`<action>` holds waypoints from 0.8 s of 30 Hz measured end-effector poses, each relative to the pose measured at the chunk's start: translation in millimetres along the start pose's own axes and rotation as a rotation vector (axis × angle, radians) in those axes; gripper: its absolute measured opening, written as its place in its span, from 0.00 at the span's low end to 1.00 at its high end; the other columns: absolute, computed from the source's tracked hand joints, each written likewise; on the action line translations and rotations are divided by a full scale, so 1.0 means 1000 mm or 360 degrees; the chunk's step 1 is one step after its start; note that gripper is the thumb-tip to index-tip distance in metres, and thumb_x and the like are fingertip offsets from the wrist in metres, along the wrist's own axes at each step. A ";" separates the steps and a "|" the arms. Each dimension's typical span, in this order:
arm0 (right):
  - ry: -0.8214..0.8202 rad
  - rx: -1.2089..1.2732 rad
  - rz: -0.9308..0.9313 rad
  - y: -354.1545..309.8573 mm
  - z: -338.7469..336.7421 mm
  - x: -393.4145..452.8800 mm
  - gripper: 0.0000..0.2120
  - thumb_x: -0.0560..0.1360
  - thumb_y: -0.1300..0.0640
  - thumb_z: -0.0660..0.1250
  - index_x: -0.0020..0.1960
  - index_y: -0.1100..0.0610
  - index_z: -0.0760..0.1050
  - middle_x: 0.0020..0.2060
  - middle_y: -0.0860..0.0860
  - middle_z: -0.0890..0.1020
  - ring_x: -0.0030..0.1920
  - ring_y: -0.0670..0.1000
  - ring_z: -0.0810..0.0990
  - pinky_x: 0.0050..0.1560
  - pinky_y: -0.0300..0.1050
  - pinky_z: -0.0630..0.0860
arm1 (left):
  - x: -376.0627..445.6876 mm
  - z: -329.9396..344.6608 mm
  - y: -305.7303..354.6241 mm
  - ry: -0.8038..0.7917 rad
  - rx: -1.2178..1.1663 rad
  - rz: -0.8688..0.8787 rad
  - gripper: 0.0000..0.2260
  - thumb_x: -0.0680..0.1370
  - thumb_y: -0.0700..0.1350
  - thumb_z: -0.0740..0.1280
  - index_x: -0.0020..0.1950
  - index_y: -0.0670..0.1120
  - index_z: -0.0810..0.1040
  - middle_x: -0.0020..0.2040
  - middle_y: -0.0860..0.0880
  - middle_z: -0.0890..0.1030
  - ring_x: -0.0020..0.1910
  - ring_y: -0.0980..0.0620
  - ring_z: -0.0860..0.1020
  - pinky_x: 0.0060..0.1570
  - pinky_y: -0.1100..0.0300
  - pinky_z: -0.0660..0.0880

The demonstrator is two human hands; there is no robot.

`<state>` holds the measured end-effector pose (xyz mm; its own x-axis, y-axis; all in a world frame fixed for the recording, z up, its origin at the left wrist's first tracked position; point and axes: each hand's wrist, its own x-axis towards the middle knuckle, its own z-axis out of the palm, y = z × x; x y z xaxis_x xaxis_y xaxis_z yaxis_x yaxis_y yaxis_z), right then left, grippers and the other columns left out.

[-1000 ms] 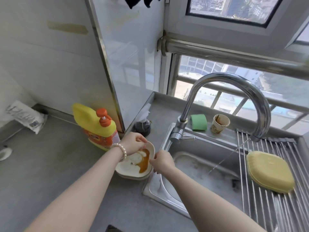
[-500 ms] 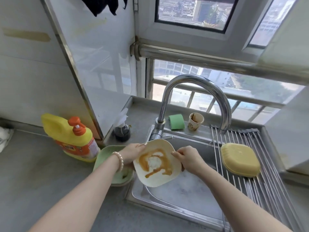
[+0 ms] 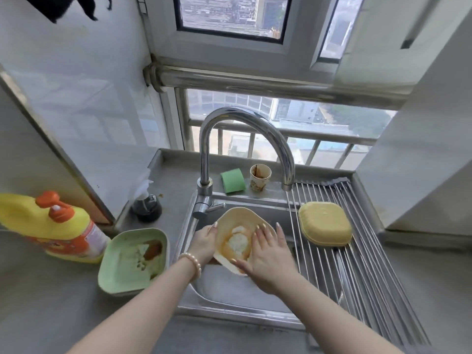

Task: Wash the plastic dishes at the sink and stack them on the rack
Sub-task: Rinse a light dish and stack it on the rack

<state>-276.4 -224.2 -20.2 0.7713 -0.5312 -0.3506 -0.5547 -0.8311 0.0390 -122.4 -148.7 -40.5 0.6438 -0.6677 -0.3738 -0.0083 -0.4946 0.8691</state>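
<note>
Cream dish (image 3: 238, 218) over sink (image 3: 229, 290), gripped by left hand (image 3: 204, 242).

Both bare forearms reach forward from the lower edge of the view and converge toward the middle. The left hand (image 3: 204, 245) lies to the left of the right, back of the hand up, fingers curled out of sight round the edge of what it holds, thumb tip showing on top. A bead bracelet (image 3: 191, 261) circles the left wrist. The right hand (image 3: 268, 254) lies flat, palm down, fingers straight and slightly spread, pointing away from the body, thumb stretched out toward the left hand. The two hands are near each other, not touching
</note>
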 end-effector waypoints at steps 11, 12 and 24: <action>-0.0168 0.0252 -0.0143 0.019 -0.021 -0.007 0.57 0.62 0.24 0.32 0.78 0.63 0.44 0.77 0.59 0.46 0.77 0.55 0.45 0.75 0.48 0.42 | -0.005 0.017 0.013 0.0007 -0.0182 0.0042 0.14 0.84 0.46 0.55 0.44 0.45 0.76 0.41 0.45 0.80 0.44 0.44 0.79 0.47 0.52 0.77; -0.0176 0.0357 -0.0241 0.009 -0.024 -0.007 0.56 0.62 0.24 0.32 0.78 0.62 0.43 0.77 0.58 0.44 0.77 0.54 0.42 0.74 0.48 0.39 | -0.006 0.020 0.016 0.0023 -0.0231 0.0049 0.14 0.84 0.46 0.55 0.43 0.46 0.76 0.40 0.46 0.80 0.44 0.45 0.78 0.48 0.52 0.76; -0.0275 0.0476 -0.0435 -0.013 -0.036 -0.012 0.53 0.64 0.25 0.33 0.78 0.59 0.47 0.77 0.56 0.49 0.77 0.53 0.45 0.75 0.49 0.45 | -0.006 0.022 0.019 0.0072 -0.0488 -0.0075 0.15 0.83 0.48 0.56 0.42 0.45 0.76 0.40 0.44 0.80 0.42 0.45 0.78 0.46 0.53 0.76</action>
<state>-267.4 -213.2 17.2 0.8529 -0.2420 -0.4627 -0.4230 -0.8396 -0.3406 -143.1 -166.4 -28.8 0.6716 -0.6191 -0.4070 0.2488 -0.3289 0.9110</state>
